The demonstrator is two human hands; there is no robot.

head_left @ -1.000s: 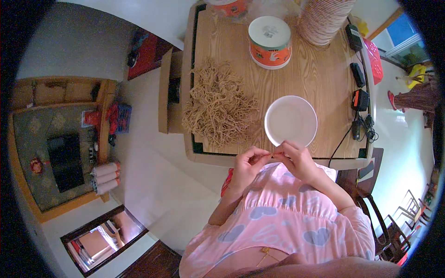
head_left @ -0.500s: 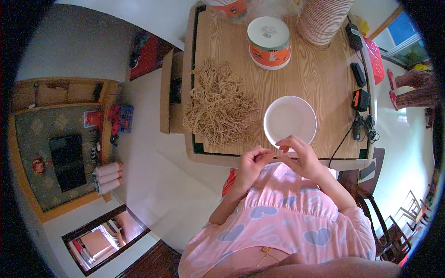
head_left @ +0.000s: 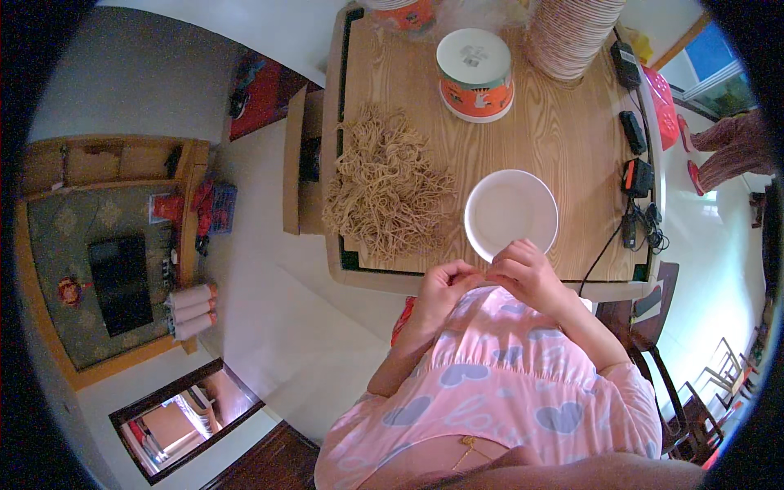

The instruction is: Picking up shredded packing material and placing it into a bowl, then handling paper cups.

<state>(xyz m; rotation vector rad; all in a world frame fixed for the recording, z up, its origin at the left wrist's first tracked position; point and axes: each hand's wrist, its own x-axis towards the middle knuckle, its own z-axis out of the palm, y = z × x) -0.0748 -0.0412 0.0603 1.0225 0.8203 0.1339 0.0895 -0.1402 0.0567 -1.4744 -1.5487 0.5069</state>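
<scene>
White bowl [head_left: 508,211] — partly behind right hand [head_left: 527,273]

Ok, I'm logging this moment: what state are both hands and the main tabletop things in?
Left hand: fingers bent, tips close to the other hand's; grip unclear
Right hand: fingers bent; grip unclear
White bowl: upright, open, nothing visible inside
Brown strands: loose, tangled heap
Orange tub: upside down
Tall stack: piled up
Black cord: bunched in loops

On the table [head_left: 563,155], a strand tangle [head_left: 388,184] lies left of a bowl [head_left: 508,212]. Behind, an upturned tub [head_left: 475,77] stands left of a stack [head_left: 574,37]
</scene>
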